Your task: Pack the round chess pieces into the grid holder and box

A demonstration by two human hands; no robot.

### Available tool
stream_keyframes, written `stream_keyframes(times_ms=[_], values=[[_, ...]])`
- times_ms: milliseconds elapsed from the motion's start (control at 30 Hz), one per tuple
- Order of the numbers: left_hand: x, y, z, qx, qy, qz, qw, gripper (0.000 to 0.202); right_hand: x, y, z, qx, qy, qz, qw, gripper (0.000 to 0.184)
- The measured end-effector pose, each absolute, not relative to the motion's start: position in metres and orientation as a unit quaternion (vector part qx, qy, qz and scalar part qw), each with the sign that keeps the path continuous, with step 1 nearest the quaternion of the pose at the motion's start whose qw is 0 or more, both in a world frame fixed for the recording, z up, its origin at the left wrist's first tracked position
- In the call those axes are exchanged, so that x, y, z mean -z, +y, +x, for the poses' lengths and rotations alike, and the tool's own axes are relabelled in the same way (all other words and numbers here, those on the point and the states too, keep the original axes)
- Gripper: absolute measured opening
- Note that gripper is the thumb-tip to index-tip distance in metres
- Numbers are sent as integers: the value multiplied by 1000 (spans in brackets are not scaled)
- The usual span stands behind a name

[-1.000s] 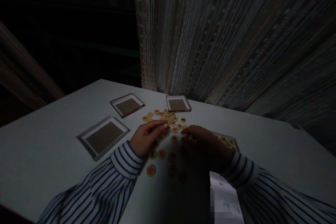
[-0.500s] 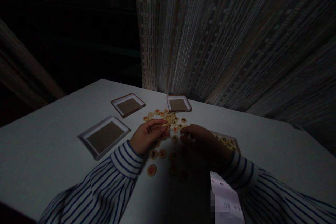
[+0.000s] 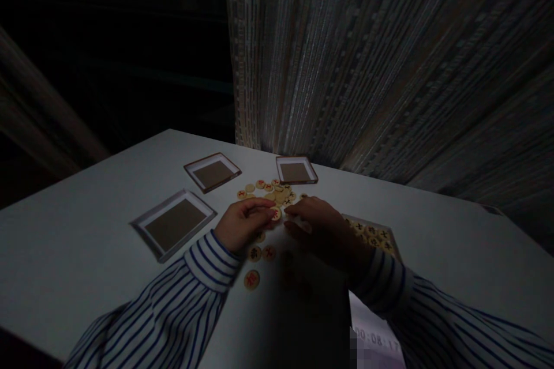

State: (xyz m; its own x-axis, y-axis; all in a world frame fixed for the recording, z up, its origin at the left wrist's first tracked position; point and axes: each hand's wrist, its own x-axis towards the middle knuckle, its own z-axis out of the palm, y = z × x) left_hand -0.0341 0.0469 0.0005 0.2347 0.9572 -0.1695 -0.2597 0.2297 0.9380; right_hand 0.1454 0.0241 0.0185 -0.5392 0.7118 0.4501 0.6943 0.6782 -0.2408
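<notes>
My left hand (image 3: 247, 222) is closed, pinching a round xiangqi piece with a red character (image 3: 276, 214) between thumb and fingers. My right hand (image 3: 318, 228), in deep shadow, reaches in from the right just beside that piece; its thumb and forefinger are apart and I see nothing held between them. Beyond both hands lies a loose cluster of xiangqi pieces (image 3: 277, 191), some face down, others with red or black characters. Nearer me are a black-marked piece (image 3: 254, 253) and a red-marked piece (image 3: 251, 280). My right hand partly hides a box of black-marked pieces (image 3: 373, 233).
A grey-rimmed tray (image 3: 206, 205) lies on the left of the white table (image 3: 86, 225). Two brown-edged trays, a left one (image 3: 234, 174) and a right one (image 3: 314, 177), are farther back. A lit phone (image 3: 376, 328) showing a timer is under my right forearm. A curtain (image 3: 346, 69) hangs behind.
My right hand has moved left, closer to the piece in my left hand, uncovering more of the box of pieces. My left hand has stayed nearly still, keeping its piece.
</notes>
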Motion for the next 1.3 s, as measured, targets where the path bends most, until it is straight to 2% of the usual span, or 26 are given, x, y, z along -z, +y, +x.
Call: stream_keyframes(times_ms=[167,600,833,1000,1133,1300], values=[[-1,48,-35,-463,423,438,644,34,-21,24,137,-10,-880,-415,229,22],[2,47,-36,-431,441,482,622,28,-20,24,133,-9,-886,-416,205,20],[3,55,-46,-517,452,517,511,28,-10,25,137,-14,-875,-432,220,19],[0,59,-53,-511,480,526,481,34,-5,26,139,-34,-866,-445,226,22],[3,60,-55,-505,490,560,437,32,-7,27,138,-44,-872,-448,191,17],[7,62,-60,-467,504,656,314,23,-7,29,138,-42,-882,-448,143,16]])
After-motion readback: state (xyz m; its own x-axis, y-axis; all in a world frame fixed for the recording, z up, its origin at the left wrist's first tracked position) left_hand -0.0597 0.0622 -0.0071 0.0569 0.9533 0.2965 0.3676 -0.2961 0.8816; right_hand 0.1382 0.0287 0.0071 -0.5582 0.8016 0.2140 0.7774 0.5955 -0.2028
